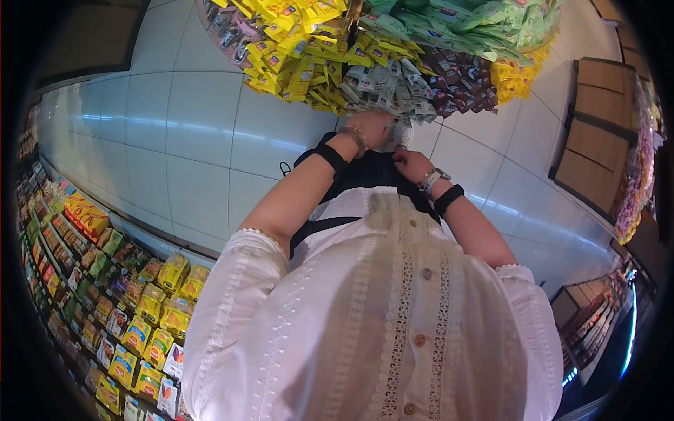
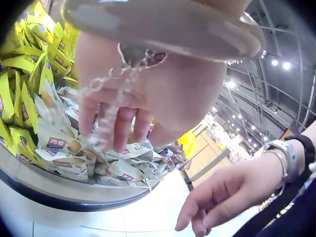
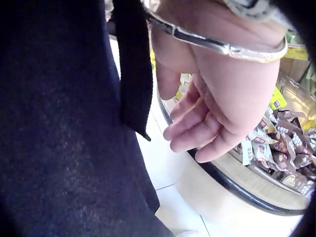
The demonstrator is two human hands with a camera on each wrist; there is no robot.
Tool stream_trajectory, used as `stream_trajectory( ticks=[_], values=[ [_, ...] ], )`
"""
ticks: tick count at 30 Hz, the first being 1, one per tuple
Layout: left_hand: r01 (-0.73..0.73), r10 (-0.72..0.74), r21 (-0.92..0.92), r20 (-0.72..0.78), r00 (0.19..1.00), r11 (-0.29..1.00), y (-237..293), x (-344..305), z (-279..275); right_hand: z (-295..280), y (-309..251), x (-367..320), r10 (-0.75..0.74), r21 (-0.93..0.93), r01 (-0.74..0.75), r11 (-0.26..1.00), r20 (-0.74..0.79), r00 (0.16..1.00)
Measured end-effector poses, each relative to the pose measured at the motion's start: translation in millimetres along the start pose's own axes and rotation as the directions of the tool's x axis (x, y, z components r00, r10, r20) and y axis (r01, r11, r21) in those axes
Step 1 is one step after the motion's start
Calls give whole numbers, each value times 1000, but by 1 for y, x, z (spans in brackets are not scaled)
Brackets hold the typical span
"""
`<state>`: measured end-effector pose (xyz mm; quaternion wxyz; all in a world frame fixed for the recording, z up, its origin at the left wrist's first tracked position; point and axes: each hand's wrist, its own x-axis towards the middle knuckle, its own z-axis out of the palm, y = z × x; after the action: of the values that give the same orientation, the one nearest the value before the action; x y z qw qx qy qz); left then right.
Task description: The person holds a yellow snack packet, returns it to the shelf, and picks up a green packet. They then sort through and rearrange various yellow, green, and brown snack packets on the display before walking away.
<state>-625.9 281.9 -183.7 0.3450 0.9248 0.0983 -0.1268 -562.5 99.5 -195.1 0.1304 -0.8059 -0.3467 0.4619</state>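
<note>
My left hand (image 1: 372, 128) is at the near edge of a round display, over white-grey snack packets (image 1: 386, 85). In the left wrist view its fingers (image 2: 124, 126) hang down, loosely bent, right at the white packets (image 2: 64, 143); nothing shows gripped between them. A chain bracelet and a wide bangle circle that wrist. My right hand (image 1: 413, 167) hangs relaxed in front of the dark lower garment (image 1: 365, 172). Seen in the right wrist view, its fingers (image 3: 195, 136) curl loosely around nothing, beside the display's dark-edged rim (image 3: 237, 185).
Yellow packets (image 1: 295, 70), brown packets (image 1: 460, 81) and green packets (image 1: 456, 28) fill the display's other sections. Shelves of bagged snacks (image 1: 137, 337) stand at the left. Wooden cabinets (image 1: 597, 119) stand at the right. Pale floor tiles (image 1: 196, 133) lie between.
</note>
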Motion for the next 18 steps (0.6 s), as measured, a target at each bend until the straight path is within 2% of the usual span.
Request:
stream_trajectory(
  ticks=[3, 7, 9, 10, 11, 12, 13, 14, 15, 16, 17, 18],
  values=[
    [-14, 12, -43, -32, 999, 999, -12, 19, 14, 6, 14, -11, 28, -20, -27, 999, 35, 999],
    [33, -33, -28, 17, 999, 999, -32, 48, 23, 12, 36, -19, 83, 30, -86, 996, 83, 993],
    [119, -104, -62, 196, 975, 991, -35, 60, 22, 13, 45, -21, 43, 79, -49, 996, 68, 997],
    [115, -101, -55, 209, 973, 992, -32, 62, 20, 14, 49, -21, 1, 118, -6, 993, 50, 999],
    [343, -262, -240, 312, 913, 908, -29, 66, 17, 14, 52, -19, 5, 132, -11, 991, 47, 999],
    [557, -386, -382, 438, 812, 738, -26, 70, 16, 13, 52, -16, 48, 197, -53, 979, 27, 998],
    [561, -388, -369, 446, 806, 741, -26, 68, 19, 11, 54, -11, 91, 263, -91, 961, 10, 996],
    [680, -478, -568, 486, 732, 464, -26, 64, 21, 17, 62, -3, 93, 280, -93, 956, 13, 996],
    [705, -540, -697, 547, 640, 129, -25, 60, 24, 31, 74, 10, 185, 445, -131, 886, -78, 980],
    [718, -546, -683, 553, 629, 137, -21, 59, 23, 34, 78, 22, 290, 601, -146, 786, -150, 945],
    [673, -641, -736, 483, 597, 72, -18, 59, 21, 32, 86, 35, 386, 719, -248, 649, -30, 922],
    [615, -727, -788, 411, 550, 19, -15, 61, 18, 14, 70, 34, 453, 841, -266, 471, 28, 891]
  ],
)
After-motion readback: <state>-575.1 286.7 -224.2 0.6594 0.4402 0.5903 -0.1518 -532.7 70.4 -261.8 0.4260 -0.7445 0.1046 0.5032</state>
